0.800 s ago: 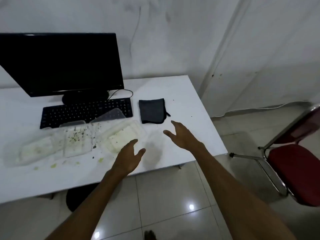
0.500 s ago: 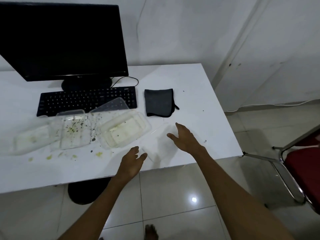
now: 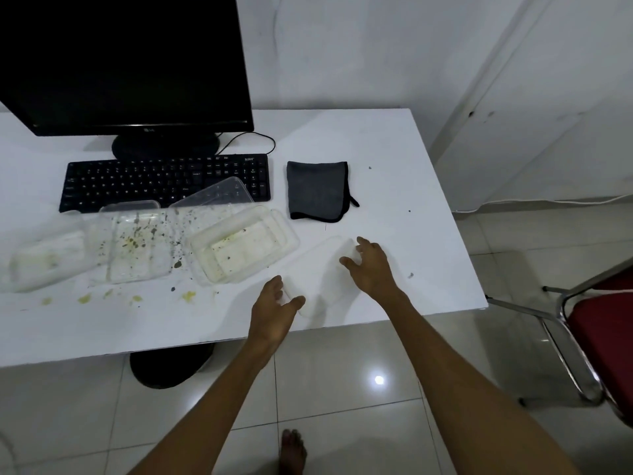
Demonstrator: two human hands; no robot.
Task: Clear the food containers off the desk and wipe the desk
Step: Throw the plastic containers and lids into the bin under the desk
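Head view. Monitor (image 3: 126, 60) bezel carries a small logo, too blurred to read; keyboard (image 3: 164, 181) has a label at its top right corner, unreadable.

Clear lid (image 3: 320, 269) lies flat on the white desk (image 3: 394, 138) between the hands. Left hand (image 3: 274, 311): fingers loosely spread, tips at the lid's near corner. Right hand (image 3: 371, 265): fingers curved and spread at the lid's far corner. Whether either grips the lid, cannot tell.

Just left of the left fingers: open container (image 3: 239, 248), yellowish residue inside. Further left: soiled tray (image 3: 132, 241) with dark specks, then a blurred container (image 3: 48, 257). Another clear lid (image 3: 219, 193) leans on the keyboard. Yellow crumbs (image 3: 188, 296) on the desk.

Beyond the right fingers: folded dark cloth (image 3: 317, 190). Red chair (image 3: 603, 337) well right.
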